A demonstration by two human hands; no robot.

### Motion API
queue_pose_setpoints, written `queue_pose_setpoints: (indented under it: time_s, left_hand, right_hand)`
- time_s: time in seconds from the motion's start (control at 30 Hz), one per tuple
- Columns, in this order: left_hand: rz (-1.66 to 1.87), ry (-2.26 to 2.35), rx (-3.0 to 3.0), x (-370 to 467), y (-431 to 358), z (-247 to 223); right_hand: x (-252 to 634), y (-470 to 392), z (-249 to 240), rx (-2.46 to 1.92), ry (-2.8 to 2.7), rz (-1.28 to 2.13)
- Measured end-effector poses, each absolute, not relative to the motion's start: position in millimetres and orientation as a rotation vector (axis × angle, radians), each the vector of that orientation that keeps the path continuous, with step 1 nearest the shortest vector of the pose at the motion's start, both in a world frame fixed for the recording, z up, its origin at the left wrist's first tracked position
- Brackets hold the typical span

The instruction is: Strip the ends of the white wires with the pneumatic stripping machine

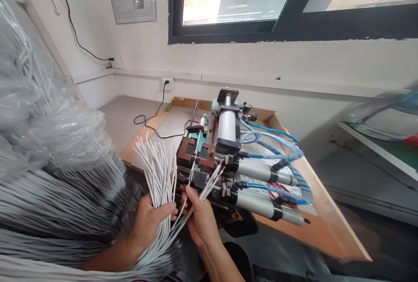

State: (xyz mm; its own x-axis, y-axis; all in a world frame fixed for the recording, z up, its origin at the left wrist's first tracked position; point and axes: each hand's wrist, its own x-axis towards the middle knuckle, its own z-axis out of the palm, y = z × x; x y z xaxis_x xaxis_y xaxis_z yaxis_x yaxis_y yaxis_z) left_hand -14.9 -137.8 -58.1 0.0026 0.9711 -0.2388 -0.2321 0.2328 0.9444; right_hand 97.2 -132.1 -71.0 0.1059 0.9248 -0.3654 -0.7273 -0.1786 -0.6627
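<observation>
My left hand (pixel 152 221) is wrapped round a thick bundle of white cables (pixel 160 177), whose cut ends fan out upward. In front of the machine, my right hand (pixel 200 219) pinches a single white cable (pixel 190 176) between thumb and fingertips. That cable's end reaches up to the jaws of a pneumatic wire-stripping machine (pixel 199 153). A smaller group of white cables (pixel 212 181) lies across my right hand between thumb and palm, with pinkish ends showing at the tips. Both groups trail down together towards the lower left.
Large bundles of grey cables (pixel 58 203), partly under clear plastic wrap (pixel 48 116), hang at the left. Silver air cylinders (pixel 254 205) and blue air hoses (pixel 277 151) stick out to the right. A wooden-edged tray (pixel 326 212) surrounds the machine. A black power cord (pixel 153 133) crosses behind.
</observation>
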Motion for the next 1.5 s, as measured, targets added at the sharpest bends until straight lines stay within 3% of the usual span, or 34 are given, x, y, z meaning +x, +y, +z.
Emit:
queue_pose_setpoints:
  time_s: [0.13, 0.4, 1.0, 1.33, 1.5]
  left_hand:
    - [1.096, 1.129, 0.916, -16.6, -140.9, -63.0]
    - [1.164, 1.119, 0.951, -16.8, -141.1, -59.4]
    - [1.157, 1.155, 0.786, -17.4, -141.0, -61.8]
    - [1.212, 1.17, 0.748, -28.4, -130.2, -67.0]
    - [1.21, 1.278, 0.609, -45.2, -106.8, -82.7]
  right_hand:
    - [93.0, -138.5, -69.2, -0.806, -0.455, 1.644]
    - [94.9, -148.9, -75.0, -0.943, -0.438, 1.332]
    - [101.3, -150.2, -84.5, -1.033, -0.448, 1.348]
    - [120.8, -180.4, -89.0, -1.153, -0.905, 1.321]
    - [235.1, -201.7, -37.5, -1.223, -0.762, 0.822]
